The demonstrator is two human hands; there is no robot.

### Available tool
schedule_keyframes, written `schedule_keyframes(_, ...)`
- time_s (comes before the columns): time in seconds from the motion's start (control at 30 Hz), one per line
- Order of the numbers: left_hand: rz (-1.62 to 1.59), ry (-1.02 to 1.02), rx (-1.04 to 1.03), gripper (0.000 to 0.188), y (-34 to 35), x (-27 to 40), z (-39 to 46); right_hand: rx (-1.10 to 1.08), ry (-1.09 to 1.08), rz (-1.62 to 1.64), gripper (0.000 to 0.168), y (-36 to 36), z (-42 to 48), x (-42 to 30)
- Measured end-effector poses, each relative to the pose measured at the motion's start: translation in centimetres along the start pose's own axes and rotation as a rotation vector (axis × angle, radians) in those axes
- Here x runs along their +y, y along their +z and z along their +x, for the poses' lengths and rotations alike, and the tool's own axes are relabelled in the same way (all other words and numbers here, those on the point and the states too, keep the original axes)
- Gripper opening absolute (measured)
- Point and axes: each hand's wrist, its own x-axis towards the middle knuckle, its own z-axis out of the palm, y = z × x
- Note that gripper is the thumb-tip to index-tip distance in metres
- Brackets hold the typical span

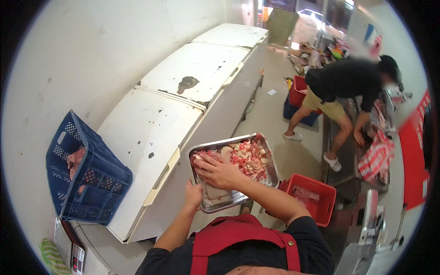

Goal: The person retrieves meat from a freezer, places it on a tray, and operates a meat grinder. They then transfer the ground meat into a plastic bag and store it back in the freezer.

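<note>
A rectangular metal tray [220,207] is in front of me, tilted. Chopped raw meat [245,156], red with pale pieces of fat or bone, covers its far part, while the near part shows bare metal with wet residue. My left hand [194,194] grips the tray's near left edge. Spread over the meat at the tray's left side is my right hand [218,172], palm down; whether its hidden fingertips hold any piece, I cannot tell.
White chest freezers [147,130] line the left wall, with a blue plastic crate [99,202] holding meat on the nearest. Red bins [325,206] stand at right. Another person [343,82] bends over a counter beside a striped bag [376,154]. A digital scale [77,257] sits lower left.
</note>
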Motion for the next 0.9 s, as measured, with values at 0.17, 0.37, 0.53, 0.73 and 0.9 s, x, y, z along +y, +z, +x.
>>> schedule_keyframes(0.17,-0.14,-0.086,0.193,0.046,3.1,8.6,3.6,-0.21,-0.077,0.015,0.051,-1.1,2.6,11.0)
schedule_keyframes(0.37,-0.239,-0.084,0.559,0.042,2.1,11.9,8.3,0.002,-0.176,0.335,0.056,-4.2,8.1,24.9)
schedule_keyframes(0.53,-0.475,0.053,0.695,0.053,-3.4,8.8,12.6,-0.188,0.235,0.142,0.076,-1.4,12.1,43.2)
schedule_keyframes(0.73,-0.356,0.034,0.689,0.052,-4.7,11.9,20.1,-0.22,0.088,-0.371,0.086,11.6,15.0,57.9)
schedule_keyframes(0.9,-0.199,-0.03,0.747,0.05,-2.3,15.5,30.3,-0.287,-0.021,-0.273,0.083,10.4,15.4,59.8)
